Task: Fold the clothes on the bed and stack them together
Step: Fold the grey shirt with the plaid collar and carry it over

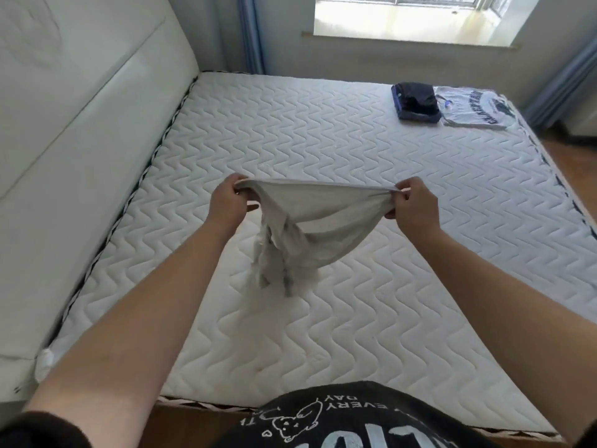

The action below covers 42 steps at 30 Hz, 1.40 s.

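In the head view, the left hand (230, 202) and the right hand (412, 205) are held well apart above the middle of the quilted mattress (371, 318), each with fingers curled round one end of the top edge of a light grey garment (310, 221). The edge is pulled taut between them while the rest of the cloth hangs bunched and twisted, its lowest part near or just touching the mattress. I cannot tell what kind of garment it is. At the far right corner lie 2 folded items: a dark navy garment (415, 101) and, touching it on its right side, a grey printed T-shirt (475, 108). They sit side by side, not stacked. By my judgement, 2 pieces are folded, this 3rd is only being opened out, and its folding plus the stacking remain.
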### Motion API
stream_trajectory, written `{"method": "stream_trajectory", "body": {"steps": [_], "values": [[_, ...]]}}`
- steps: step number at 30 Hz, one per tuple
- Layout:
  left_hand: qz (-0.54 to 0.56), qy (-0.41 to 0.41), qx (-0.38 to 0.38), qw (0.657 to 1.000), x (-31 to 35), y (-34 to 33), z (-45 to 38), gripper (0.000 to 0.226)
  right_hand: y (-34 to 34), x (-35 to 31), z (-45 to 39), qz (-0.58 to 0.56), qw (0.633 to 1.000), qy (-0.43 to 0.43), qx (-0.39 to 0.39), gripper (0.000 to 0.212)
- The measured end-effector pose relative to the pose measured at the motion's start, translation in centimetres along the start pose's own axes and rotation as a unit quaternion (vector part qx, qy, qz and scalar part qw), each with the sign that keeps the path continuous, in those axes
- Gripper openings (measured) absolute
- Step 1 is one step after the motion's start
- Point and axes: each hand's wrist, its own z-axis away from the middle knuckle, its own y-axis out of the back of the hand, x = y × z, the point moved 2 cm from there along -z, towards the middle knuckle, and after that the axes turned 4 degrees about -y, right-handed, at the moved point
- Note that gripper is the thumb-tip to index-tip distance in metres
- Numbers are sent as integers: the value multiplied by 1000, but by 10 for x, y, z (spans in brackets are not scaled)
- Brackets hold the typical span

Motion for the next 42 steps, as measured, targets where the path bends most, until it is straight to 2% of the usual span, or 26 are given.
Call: {"method": "stream_trajectory", "body": {"steps": [6,10,13,15,18,20,22,25,27,31,34,36,38,40,42], "values": [[101,-112,-3,989,142,-2,-56,33,45,-90,-31,-172,982,50,63,12],[167,-146,-29,975,191,-4,-65,26,66,-117,-40,-254,964,65,53,21],[154,-124,-90,976,180,-21,-59,17,54,-109,-37,-295,955,16,-20,24],[109,-88,-97,985,162,-37,-53,16,36,-93,-32,-263,962,-17,-72,23],[2,-61,-103,993,134,-60,-43,21,3,-61,-15,-194,971,-70,-123,21],[-44,-54,-120,990,118,-72,-33,33,-17,-44,3,-180,965,-105,-161,20],[-43,-45,-132,989,105,-82,-22,37,-36,-32,23,-176,955,-114,-212,20],[-6,-27,-119,993,90,-94,-9,22,-60,-18,48,-159,935,-94,-303,28],[1,-12,-115,993,80,-100,-3,22,-71,-12,60,-143,926,-75,-342,34],[3,11,-158,987,64,-111,12,31,-83,-7,70,-151,930,-69,-329,28],[22,13,-179,984,57,-117,21,34,-91,-5,70,-187,930,-103,-301,24],[8,0,-185,983,55,-119,23,32,-93,-3,68,-235,916,-126,-300,22],[-50,-37,-194,979,53,-120,25,33,-95,-3,68,-298,891,-142,-312,21],[-116,-77,-179,974,48,-119,28,24,-97,-2,67,-349,868,-157,-316,21],[-140,-82,-160,974,41,-117,32,13,-97,-3,66,-387,851,-172,-312,26]]}}
